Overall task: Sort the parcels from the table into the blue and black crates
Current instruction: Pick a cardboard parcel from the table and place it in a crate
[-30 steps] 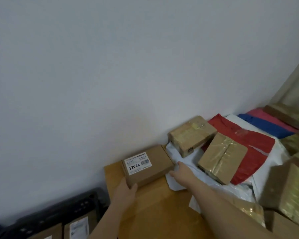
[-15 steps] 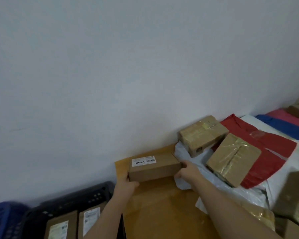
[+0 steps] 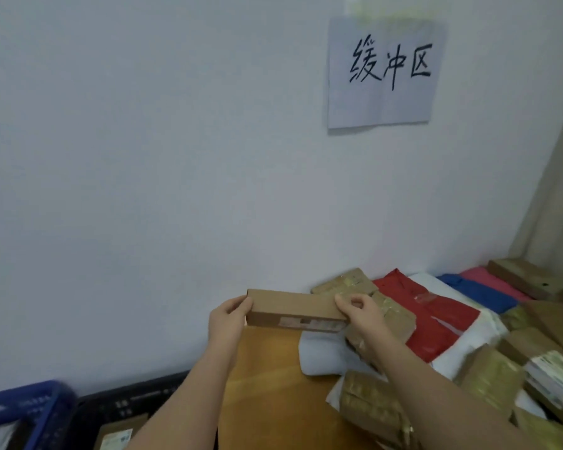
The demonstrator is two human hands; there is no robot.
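Two hands on one parcel: I've got the flat cardboard box point(image 3: 294, 311) lifted off the tabletop point(image 3: 267, 368), held by its short ends above the far left corner. My left hand point(image 3: 226, 323) has fingers curled round the left end; my right hand point(image 3: 359, 315) pinches the right end, thumb on top, fingers under. Box is tipped so its label faces down and toward me, blurred, can't read it.

Step in hand, I'd say: checking the label to pick a crate. Next move calls for carrying it left and down past the table's left edge, then a drop w/ both grips let go. Blue crate point(image 3: 30, 407) sits at far left; black crate point(image 3: 134, 407) is between it and the table, w/ at least one labelled box already inside.

Lots left to sort: taped brown boxes point(image 3: 394, 315) right behind my right hand, a red mailer bag point(image 3: 436, 316), white bag point(image 3: 322, 355), blue and pink bags twd the far right corner. Paper sign point(image 3: 384, 73) on the wall above. Nothing blocks the path left; my own left forearm crosses over the black crate, so approx. room there is hard to judge.
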